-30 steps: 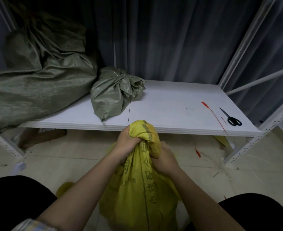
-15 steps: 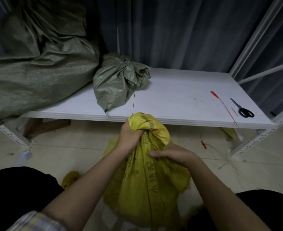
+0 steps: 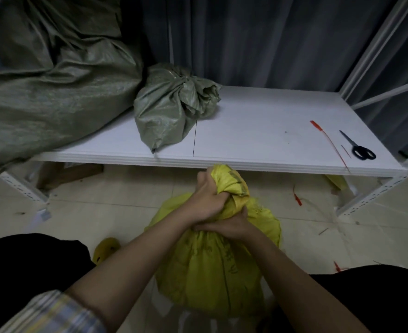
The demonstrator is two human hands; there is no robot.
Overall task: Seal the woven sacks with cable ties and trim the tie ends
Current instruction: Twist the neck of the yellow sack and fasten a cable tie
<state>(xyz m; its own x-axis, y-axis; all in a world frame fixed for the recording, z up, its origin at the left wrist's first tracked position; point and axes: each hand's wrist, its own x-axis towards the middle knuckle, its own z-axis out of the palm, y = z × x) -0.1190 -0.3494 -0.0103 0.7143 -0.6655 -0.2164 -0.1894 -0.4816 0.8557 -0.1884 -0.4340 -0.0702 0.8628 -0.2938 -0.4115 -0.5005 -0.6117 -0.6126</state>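
Large green sack (image 3: 42,92): a big grey-green woven sack slumps over the left end of the shelf and hangs past its front edge.
Shelf (image 3: 258,131): a white board in a white metal rack, running across the upper half of the view, with dark curtains behind it.
Yellow sack (image 3: 212,272): a yellow woven sack with dark printing stands on the tiled floor between the person's knees, just in front of the shelf's front edge. Its mouth is gathered into a twisted neck that rises above the two hands.
Small green sack (image 3: 171,109): a smaller grey-green woven sack lies on the shelf just right of the large one, its neck bunched shut and pointing right. The tie round the neck is too small to make out.
Left hand (image 3: 206,200): the grip is clenched round the gathered neck of the yellow sack, fist upright, the yellow tuft sticking out beyond the knuckles.
Right hand (image 3: 229,224): directly below the left hand and touching it, fingers curled round the same neck where it meets the bulging body.
Scissors (image 3: 359,146): black-handled, lying flat near the right end of the shelf, blades pointing away.
Red cable tie (image 3: 327,140): lies on the shelf just left of the scissors, its thin tail reaching the front edge.
Red offcuts (image 3: 297,198): small red pieces lie scattered on the floor under and right of the shelf.
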